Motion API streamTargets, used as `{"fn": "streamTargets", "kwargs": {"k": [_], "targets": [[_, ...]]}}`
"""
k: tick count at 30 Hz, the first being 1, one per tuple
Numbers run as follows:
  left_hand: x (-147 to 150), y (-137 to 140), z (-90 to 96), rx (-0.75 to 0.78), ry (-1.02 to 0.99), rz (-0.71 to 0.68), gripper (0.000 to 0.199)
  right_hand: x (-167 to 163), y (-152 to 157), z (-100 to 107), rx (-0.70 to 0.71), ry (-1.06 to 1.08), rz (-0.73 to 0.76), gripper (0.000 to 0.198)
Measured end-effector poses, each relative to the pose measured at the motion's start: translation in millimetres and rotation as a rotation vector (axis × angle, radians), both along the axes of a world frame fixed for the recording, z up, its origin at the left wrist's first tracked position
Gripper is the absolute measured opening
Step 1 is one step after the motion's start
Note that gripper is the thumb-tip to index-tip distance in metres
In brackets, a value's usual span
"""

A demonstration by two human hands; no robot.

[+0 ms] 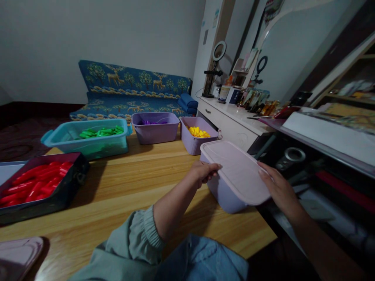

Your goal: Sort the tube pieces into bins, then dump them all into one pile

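Note:
A pinkish lid lies over a lavender plastic box at the table's right edge, so what the box holds is hidden. With fingers curled in, my left hand grips the lid's near left rim. On the opposite side, my right hand holds the lid's right rim, its fingers over the top; the thumb is out of sight. Just behind the lidded box is an uncovered lavender box with yellow pieces inside.
Farther left on the wooden table stand a purple box with purple pieces, a teal box with green pieces, and a dark box of red pieces. Another lid lies at front left. A cluttered shelf rises at right.

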State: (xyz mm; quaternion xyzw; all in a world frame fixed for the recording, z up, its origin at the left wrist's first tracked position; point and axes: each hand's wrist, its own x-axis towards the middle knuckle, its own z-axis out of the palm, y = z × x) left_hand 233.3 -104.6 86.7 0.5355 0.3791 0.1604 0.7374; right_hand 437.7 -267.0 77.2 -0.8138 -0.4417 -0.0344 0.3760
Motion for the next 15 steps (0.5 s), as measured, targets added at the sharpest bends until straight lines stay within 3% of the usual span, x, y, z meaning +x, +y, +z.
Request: {"fn": "streamTargets", "kwargs": {"k": [4, 11, 15], "targets": [[2.8, -1.9, -4.3, 0.005, -0.031, 0.026, 0.037, -1.6, -5.1, -0.9, -0.012, 0.142, -0.147, 0.068], [4.0, -2.4, -10.6, -0.003, -0.063, 0.037, 0.039, 4.9, -9.6, -14.0, 0.221, 0.720, -0.133, 0.032], [2.8, -4.0, -10.3, -0.026, -0.073, 0.030, 0.040, 0.2, -10.4, -15.5, 0.245, 0.754, -0.069, 0.039]]}}
